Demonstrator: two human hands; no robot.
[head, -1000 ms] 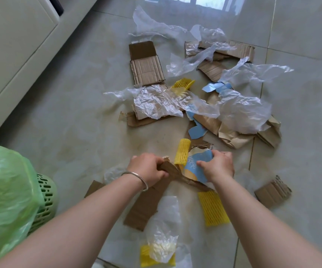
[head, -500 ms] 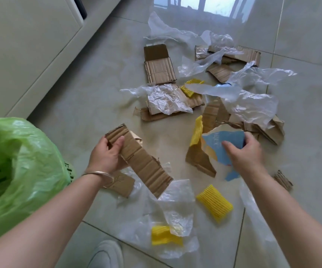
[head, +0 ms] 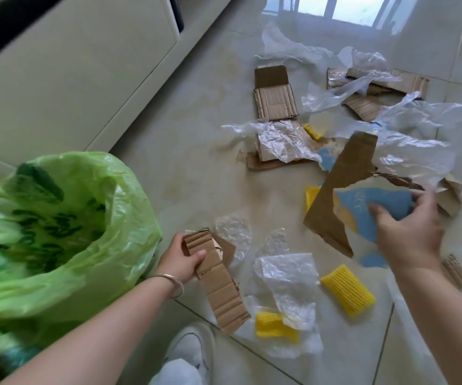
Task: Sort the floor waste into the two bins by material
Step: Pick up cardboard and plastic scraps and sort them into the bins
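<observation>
Change since a second ago: both pieces were down on the floor under my hands; now both are lifted. My left hand [head: 182, 261] has swung its cardboard strip [head: 216, 282] leftward, and the strip now hangs just beside the green bag [head: 66, 232] that lines the bin, not yet over its mouth. Fingers and thumb are curled round the strip's upper end. My right hand [head: 407, 234] has raised the torn brown-and-blue card [head: 349, 190] off the pile; it is pinched by its blue part, thumb on top, and hangs tilted above the floor.

Reading: two paper-type pieces are in hand and heading for the same bin, I judge. The strip is closest to release; the torn card has further to travel. Only one bin is in view; where the second stands I cannot tell.

Left to sort, by how things lie: most of it. Yellow foam sleeves [head: 348, 293] and clear plastic sheets [head: 288, 276] lie near my shoe [head: 193, 345]; further off, more cardboard [head: 275, 98] mixed under crumpled film [head: 285, 141].

Surface: pale glossy floor tiles [head: 196, 151], grout lines visible, window light reflected at the far end. Cream cabinet front [head: 85, 65] runs along the left side, behind the bin.
</observation>
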